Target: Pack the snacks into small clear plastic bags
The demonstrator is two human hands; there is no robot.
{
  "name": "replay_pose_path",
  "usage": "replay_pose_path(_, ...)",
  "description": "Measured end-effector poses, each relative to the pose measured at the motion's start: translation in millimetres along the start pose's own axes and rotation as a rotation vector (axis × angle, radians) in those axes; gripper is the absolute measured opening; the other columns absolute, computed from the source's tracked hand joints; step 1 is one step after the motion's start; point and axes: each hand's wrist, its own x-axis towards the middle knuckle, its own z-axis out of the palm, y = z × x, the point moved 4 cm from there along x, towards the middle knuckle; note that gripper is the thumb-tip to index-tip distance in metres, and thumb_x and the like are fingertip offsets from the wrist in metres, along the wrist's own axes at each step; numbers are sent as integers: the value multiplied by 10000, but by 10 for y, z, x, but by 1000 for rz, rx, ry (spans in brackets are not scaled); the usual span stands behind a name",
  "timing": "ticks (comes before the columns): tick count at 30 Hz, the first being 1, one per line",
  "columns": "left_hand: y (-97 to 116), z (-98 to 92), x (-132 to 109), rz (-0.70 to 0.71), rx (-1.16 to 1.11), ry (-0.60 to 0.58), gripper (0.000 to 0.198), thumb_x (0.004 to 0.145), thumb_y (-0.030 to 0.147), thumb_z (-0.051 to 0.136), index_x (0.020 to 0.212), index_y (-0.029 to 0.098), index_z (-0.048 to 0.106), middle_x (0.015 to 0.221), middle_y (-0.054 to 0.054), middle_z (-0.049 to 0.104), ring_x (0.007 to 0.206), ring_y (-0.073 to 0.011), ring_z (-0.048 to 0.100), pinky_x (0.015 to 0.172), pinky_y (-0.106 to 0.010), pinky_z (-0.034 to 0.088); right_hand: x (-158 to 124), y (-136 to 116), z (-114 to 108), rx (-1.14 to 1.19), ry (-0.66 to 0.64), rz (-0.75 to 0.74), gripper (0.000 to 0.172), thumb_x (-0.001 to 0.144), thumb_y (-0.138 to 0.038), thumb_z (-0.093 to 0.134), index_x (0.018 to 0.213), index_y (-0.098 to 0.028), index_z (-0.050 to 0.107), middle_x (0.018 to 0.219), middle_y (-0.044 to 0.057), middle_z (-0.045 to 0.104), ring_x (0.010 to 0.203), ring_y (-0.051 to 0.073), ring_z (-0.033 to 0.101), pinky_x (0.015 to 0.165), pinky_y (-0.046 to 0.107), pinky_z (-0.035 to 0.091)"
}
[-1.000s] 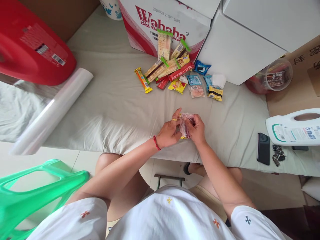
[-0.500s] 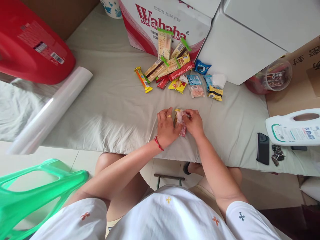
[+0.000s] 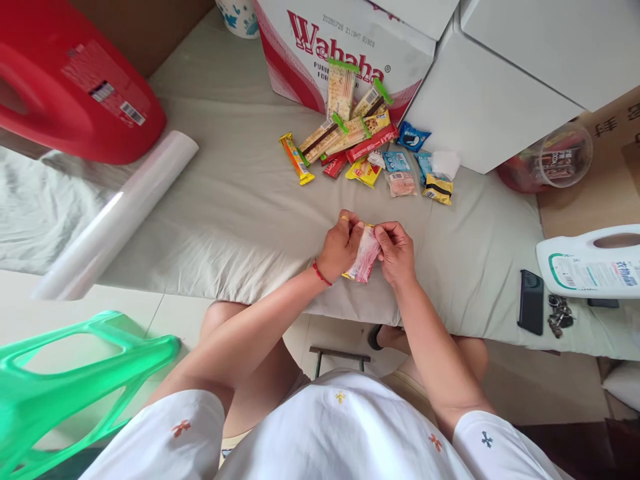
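Between my two hands is a small snack packet (image 3: 367,255), pinkish-white with yellow and red at its edges. My left hand (image 3: 341,247), with a ring and a red bracelet, pinches its left side, fingers closed. The fingertips of my right hand (image 3: 396,248) grip the upper right side of it. Beyond my hands lie a pink packet (image 3: 401,184), a yellow packet (image 3: 364,172), a yellow-and-black packet (image 3: 438,190) and several long biscuit packs (image 3: 323,139).
A Wahaha carton (image 3: 300,73) stands at the back, beside white boxes (image 3: 480,100). On the left are a red jug (image 3: 115,113), a plastic roll (image 3: 125,213) and a green stool (image 3: 75,387). A phone (image 3: 531,302), keys (image 3: 560,315) and a white bottle (image 3: 590,267) lie right.
My left hand has turned from lying flatter beside the packet to pinching its left side. The packet now shows more of its pinkish-white face. The whole view has shifted slightly.
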Motion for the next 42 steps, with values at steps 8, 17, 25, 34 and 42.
replay_pose_path(8, -60, -2, 56, -88, -187, 57, 80, 1051, 245, 495, 984, 237, 453, 658, 58, 506, 560, -139, 481, 579, -290, 350, -57, 77, 45, 45, 45, 39, 550, 855, -790, 646, 944, -247, 653, 736, -32, 529, 565, 114, 405, 473, 259, 340)
replay_pose_path(17, 8, -25, 53, -88, -115, 44, 190, 1074, 350, 453, 929, 231, 485, 673, 23, 561, 611, -161, 544, 617, -303, 384, -128, -30, -91, -135, -57, -24, 465, 800, -551, 834, 1134, -246, 726, 895, 10, 709, 651, 138, 558, 567, 274, 502)
replay_pose_path(25, 123, -20, -7, -133, -224, -319, 618, 942, 771, 509, 746, 194, 606, 623, -2, 595, 553, -139, 507, 530, -284, 356, -117, -178, -119, -93, 4, -29, 460, 796, -571, 833, 1104, -235, 774, 900, 17, 746, 575, 115, 555, 546, 295, 582)
replay_pose_path(34, 171, 88, -63, -398, -800, -503, 507, 945, 650, 615, 795, 173, 696, 726, -86, 742, 619, -219, 709, 588, -329, 554, -194, -94, -221, -62, -62, -10, 372, 884, -557, 771, 1063, -232, 775, 635, -53, 550, 491, 98, 442, 468, 263, 517)
replay_pose_path(42, 88, 103, -53, -495, -897, -438, 353, 756, 483, 824, 832, 153, 728, 733, -47, 720, 647, -184, 661, 611, -309, 523, -374, -100, -245, -416, -166, -207, 596, 1013, -440, 578, 1584, -322, 454, 995, 34, 713, 728, 171, 661, 739, 364, 627)
